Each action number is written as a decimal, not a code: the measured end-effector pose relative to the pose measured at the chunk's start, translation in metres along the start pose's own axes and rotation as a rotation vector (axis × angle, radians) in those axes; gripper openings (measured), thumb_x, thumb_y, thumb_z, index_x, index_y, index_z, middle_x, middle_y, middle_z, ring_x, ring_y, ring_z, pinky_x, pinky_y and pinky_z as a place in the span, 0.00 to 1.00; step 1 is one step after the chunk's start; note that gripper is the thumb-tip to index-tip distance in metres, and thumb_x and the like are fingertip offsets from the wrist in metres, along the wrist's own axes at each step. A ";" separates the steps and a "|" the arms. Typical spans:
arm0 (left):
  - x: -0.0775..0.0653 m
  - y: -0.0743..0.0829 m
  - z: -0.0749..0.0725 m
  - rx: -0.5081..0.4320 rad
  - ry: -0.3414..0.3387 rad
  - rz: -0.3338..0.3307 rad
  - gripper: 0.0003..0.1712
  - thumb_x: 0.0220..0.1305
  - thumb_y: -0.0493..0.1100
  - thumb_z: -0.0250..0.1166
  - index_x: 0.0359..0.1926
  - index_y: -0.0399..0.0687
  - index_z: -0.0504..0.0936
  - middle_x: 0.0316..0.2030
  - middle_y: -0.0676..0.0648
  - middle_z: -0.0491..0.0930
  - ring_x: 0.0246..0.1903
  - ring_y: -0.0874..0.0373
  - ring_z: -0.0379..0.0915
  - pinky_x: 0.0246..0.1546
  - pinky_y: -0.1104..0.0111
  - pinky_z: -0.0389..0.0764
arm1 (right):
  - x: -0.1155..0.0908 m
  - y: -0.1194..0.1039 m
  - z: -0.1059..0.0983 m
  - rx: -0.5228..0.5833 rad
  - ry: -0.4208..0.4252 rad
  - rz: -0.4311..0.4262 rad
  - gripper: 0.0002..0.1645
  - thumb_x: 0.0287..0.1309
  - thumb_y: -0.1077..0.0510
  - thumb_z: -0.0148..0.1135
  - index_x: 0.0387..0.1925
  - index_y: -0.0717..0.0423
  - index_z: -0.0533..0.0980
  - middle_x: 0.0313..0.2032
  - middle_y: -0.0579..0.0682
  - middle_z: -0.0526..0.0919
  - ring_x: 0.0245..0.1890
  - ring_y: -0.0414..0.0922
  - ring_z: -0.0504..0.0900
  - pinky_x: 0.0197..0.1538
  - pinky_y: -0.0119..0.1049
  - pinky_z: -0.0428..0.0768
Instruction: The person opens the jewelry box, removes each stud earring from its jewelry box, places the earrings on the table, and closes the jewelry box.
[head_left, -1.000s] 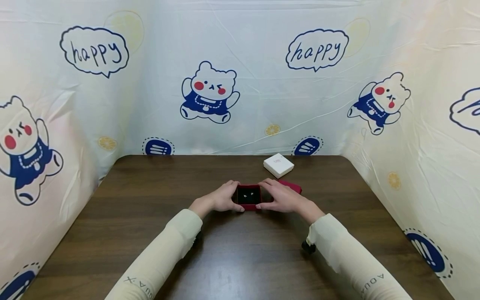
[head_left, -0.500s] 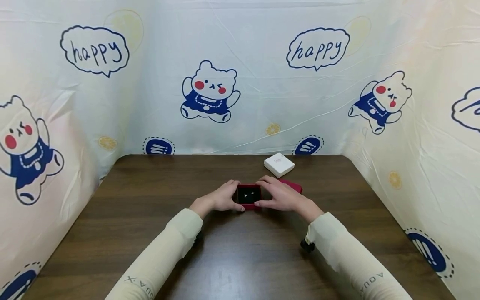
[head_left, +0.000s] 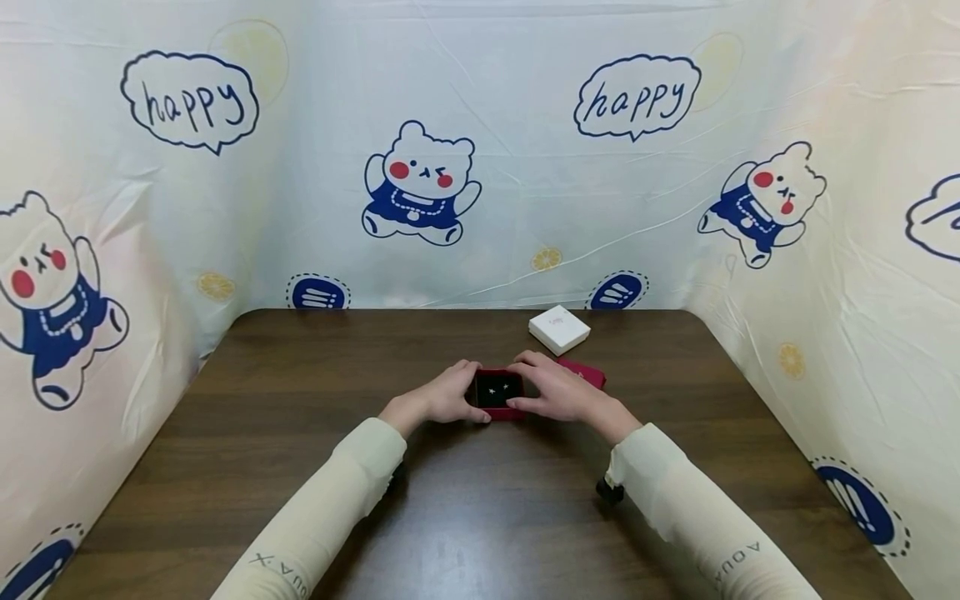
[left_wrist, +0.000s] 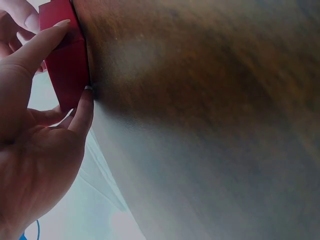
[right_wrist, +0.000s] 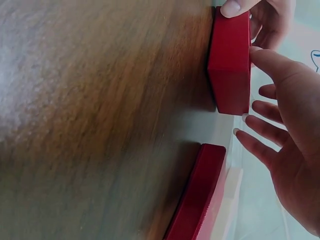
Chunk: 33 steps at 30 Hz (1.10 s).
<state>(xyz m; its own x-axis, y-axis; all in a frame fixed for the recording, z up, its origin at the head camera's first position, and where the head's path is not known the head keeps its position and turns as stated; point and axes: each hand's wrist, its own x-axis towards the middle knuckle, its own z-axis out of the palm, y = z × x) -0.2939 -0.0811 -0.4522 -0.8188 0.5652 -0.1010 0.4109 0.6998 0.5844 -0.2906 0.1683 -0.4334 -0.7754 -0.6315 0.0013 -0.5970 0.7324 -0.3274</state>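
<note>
A small red jewelry box (head_left: 504,414) sits on the table without a lid, a black insert (head_left: 498,401) inside it. On the insert lie two small silvery star-shaped pieces, likely earrings (head_left: 492,391). My left hand (head_left: 448,396) holds the box by its left end, thumb on the near face (left_wrist: 65,60) and fingers around the far side. Over the right end reaches my right hand (head_left: 561,390), its thumb (right_wrist: 267,60) at the upper rim. Its other fingers (right_wrist: 265,129) are extended and spread beside the box in the right wrist view.
Right behind my right hand lies a red lid (head_left: 591,372), partly covered by it. Beyond that stands a white square box (head_left: 558,330) near the back edge of the brown table (head_left: 360,342). A printed cloth (head_left: 510,100) hangs around three sides.
My right hand has shifted slightly left, its thumb moving from the box's near right corner inward over the rim. The left hand and the box stay in place.
</note>
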 end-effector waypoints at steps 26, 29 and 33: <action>-0.001 0.000 -0.002 0.023 0.000 0.017 0.48 0.58 0.51 0.78 0.71 0.35 0.64 0.62 0.38 0.69 0.61 0.48 0.68 0.65 0.55 0.70 | 0.016 -0.012 0.008 -0.137 0.020 -0.106 0.21 0.67 0.57 0.67 0.59 0.59 0.80 0.51 0.54 0.80 0.53 0.48 0.76 0.59 0.44 0.79; -0.001 0.001 -0.001 0.018 -0.002 0.013 0.48 0.59 0.51 0.77 0.71 0.35 0.64 0.62 0.39 0.70 0.60 0.48 0.68 0.65 0.55 0.70 | 0.018 -0.014 0.010 -0.159 0.017 -0.081 0.19 0.67 0.58 0.66 0.57 0.57 0.81 0.49 0.53 0.80 0.52 0.48 0.76 0.57 0.43 0.80; -0.001 0.002 -0.002 0.008 -0.003 0.013 0.47 0.59 0.51 0.77 0.70 0.35 0.64 0.61 0.39 0.70 0.60 0.48 0.68 0.65 0.55 0.70 | 0.021 -0.018 0.009 -0.206 -0.007 -0.040 0.16 0.67 0.57 0.68 0.55 0.55 0.83 0.48 0.52 0.81 0.50 0.46 0.76 0.55 0.43 0.81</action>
<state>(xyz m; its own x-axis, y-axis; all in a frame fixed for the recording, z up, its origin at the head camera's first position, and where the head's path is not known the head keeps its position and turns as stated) -0.2927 -0.0815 -0.4493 -0.8120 0.5757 -0.0961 0.4247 0.6957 0.5793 -0.2946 0.1397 -0.4357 -0.7494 -0.6621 0.0040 -0.6572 0.7430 -0.1271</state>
